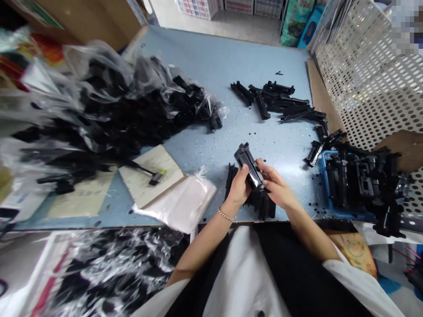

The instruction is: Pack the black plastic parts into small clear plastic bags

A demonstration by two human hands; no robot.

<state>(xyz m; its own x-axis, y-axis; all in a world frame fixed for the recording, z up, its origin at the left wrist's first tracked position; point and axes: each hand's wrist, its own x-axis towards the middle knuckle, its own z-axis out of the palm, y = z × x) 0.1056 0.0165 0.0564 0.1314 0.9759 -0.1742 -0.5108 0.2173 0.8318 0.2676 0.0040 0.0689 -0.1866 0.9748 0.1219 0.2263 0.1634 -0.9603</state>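
Two bare hands share one glossy black part (pixel 248 165), holding it aslant with its upper end toward eleven o'clock and its lower end toward five. The left hand (pixel 240 188) grips from the seven o'clock side, thumb pressed along the edge, its other fingers mostly hidden beneath. The right hand (pixel 276 187) comes in from four o'clock, fingers curled closely against the part's near side and lower end. A beaded bracelet (pixel 227 215) circles the left wrist.

Taking the held part as the clock's centre, a stack of similar black pieces (pixel 264 206) lies at six o'clock, partly under the hands, at the near edge of the blue bench (pixel 211 53). At one o'clock, well apart, is a loose pile of slim black pieces (pixel 280 103). A blue basket (pixel 324 182) stands at three o'clock, crammed with black pieces, some spilling past its rim. Behind it, at two o'clock, rises a perforated white panel (pixel 366 75).

At eight o'clock lie clear plastic bags (pixel 190 204), partly under a pale board (pixel 145 189) at nine, which carries a small tool-like object (pixel 156 178), too blurred to identify. A big heap of bagged black pieces (pixel 142 110) spreads across ten o'clock. Beyond the bench at one o'clock stands a green sack (pixel 295 22).
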